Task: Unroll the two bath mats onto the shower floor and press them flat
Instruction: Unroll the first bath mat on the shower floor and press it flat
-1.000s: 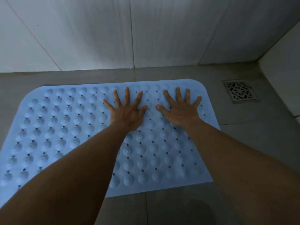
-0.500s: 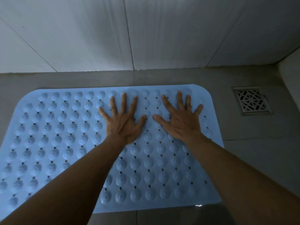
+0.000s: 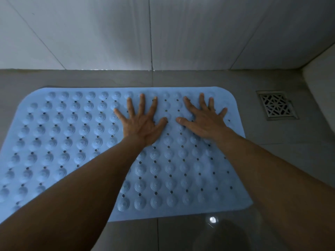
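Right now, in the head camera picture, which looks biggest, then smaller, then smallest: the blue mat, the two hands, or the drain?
1. The blue mat, by far the largest.
2. The left hand and right hand, both spread flat on the mat. They look about alike, so I won't rank them.
3. The drain, the smallest, on the floor beside the mat.

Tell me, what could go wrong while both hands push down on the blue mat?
1. The left hand and right hand press only the far right part of the blue mat, so its left side may not grip the floor yet.
2. The drain sits just beyond the mat's right edge; a sideways push might slide the mat over it.
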`<state>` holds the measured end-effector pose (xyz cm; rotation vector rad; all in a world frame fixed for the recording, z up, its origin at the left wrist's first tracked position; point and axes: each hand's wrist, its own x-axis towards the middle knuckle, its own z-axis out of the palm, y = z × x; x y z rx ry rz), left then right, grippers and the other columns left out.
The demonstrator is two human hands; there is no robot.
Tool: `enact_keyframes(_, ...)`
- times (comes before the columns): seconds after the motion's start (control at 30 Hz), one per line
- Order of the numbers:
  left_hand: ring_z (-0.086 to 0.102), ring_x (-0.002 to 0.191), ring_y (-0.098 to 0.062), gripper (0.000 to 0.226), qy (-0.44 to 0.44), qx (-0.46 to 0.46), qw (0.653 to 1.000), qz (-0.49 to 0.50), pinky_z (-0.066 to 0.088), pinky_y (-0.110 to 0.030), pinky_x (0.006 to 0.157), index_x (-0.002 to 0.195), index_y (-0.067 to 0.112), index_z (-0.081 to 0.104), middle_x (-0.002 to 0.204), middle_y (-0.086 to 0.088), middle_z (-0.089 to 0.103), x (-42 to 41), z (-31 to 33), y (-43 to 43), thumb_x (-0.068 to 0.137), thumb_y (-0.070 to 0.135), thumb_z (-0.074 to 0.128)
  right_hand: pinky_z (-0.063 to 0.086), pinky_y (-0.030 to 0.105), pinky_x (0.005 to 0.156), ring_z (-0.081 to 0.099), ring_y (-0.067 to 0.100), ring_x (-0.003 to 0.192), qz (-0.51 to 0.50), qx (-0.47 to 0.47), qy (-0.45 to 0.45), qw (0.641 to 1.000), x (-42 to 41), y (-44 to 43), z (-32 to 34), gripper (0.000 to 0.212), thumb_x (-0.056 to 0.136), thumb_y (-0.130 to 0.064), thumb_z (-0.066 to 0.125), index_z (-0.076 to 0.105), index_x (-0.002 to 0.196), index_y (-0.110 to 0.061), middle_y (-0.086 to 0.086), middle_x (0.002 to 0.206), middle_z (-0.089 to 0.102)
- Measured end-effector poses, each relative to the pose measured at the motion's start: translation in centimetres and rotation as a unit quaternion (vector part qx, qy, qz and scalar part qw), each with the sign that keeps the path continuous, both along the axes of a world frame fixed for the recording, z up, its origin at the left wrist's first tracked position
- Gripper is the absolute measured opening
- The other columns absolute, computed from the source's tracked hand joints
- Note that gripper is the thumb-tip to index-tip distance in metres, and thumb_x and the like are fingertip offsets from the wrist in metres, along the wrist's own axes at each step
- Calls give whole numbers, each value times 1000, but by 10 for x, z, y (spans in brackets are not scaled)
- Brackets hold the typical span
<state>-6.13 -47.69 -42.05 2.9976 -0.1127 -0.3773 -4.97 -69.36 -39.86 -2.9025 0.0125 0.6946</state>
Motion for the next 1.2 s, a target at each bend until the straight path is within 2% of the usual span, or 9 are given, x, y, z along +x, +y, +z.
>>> enact_keyframes(0.1, -20, 149, -38, 79, 27, -19, 999, -3, -10, -76, 108, 154, 40, -17, 165, 3, -18, 4, 6, 2, 88, 76, 6, -10, 71, 113, -22, 30, 151, -25, 11, 23, 999, -2, 1, 10, 90, 84, -84, 33, -12, 153, -50, 1, 164, -27)
enact_keyframes(0.2, -18, 151, -34, 76, 44, -75, 996, -5, -9, -71, 113, 154, 36, -20, 166, 0, -16, 4, 19, 13, 94, 69, 14, -10, 67, 116, -22, 27, 151, -42, 8, 12, 999, -21, 18, 16, 88, 87, -81, 31, -13, 155, -46, 2, 164, -25)
enact_keyframes(0.3, -12, 152, -34, 71, 17, -145, 989, -10, -6, -66, 117, 155, 36, -17, 166, -5, -15, -18, 29, 35, 100, 58, 22, -9, 66, 117, -21, 26, 152, -30, 30, -20, 999, -49, 56, 21, 88, 89, -79, 33, -12, 156, -43, 1, 165, -24)
enact_keyframes(0.4, -11, 152, -32, 67, -17, -174, 985, 6, -4, -64, 118, 155, 37, -16, 166, -7, -14, -54, 35, 69, 103, 49, 23, -7, 67, 117, -18, 26, 152, -36, 87, -22, 995, -73, 106, 27, 88, 90, -75, 39, -9, 157, -43, 1, 165, -23)
enact_keyframes(0.57, -14, 152, -33, 64, -64, -103, 991, 58, -5, -65, 118, 158, 29, -10, 167, -9, -8, -97, 32, 155, 104, 43, 22, -12, 69, 114, -24, 27, 150, 19, 92, -39, 995, -107, 188, 26, 83, 92, -76, 31, -7, 157, -41, 2, 164, -26)
enact_keyframes(0.7, -18, 150, -37, 60, -45, -33, 994, 91, -10, -70, 113, 155, 45, -7, 167, -3, -13, -121, 26, 218, 101, 58, 15, -12, 73, 111, -26, 30, 150, 54, 70, -18, 996, -129, 236, 16, 78, 92, -77, 20, -9, 156, -44, 2, 164, -25)
enact_keyframes(0.8, -19, 148, -43, 61, -10, -10, 996, 93, -8, -70, 114, 152, 52, -12, 166, -2, -16, -139, 12, 249, 96, 69, 8, -13, 75, 109, -23, 32, 150, 71, 28, -27, 997, -142, 254, 5, 77, 90, -80, 12, -10, 155, -45, 1, 166, -21)
enact_keyframes(1.0, -20, 149, -42, 70, -18, 3, 996, 90, -5, -67, 116, 152, 47, -19, 166, 0, -17, -142, 6, 253, 92, 75, 4, -9, 76, 107, -19, 32, 151, 43, -14, -78, 996, -147, 265, -10, 74, 87, -83, 1, -20, 151, -50, 1, 165, -23)
enact_keyframes(1.2, -15, 150, -42, 78, -11, 16, 995, 102, -5, -67, 116, 155, 45, -8, 167, -2, -9, -138, 6, 252, 88, 82, 8, -6, 78, 107, -18, 33, 151, 41, -31, -79, 996, -145, 266, -10, 77, 85, -85, -2, -18, 152, -50, 2, 166, -21)
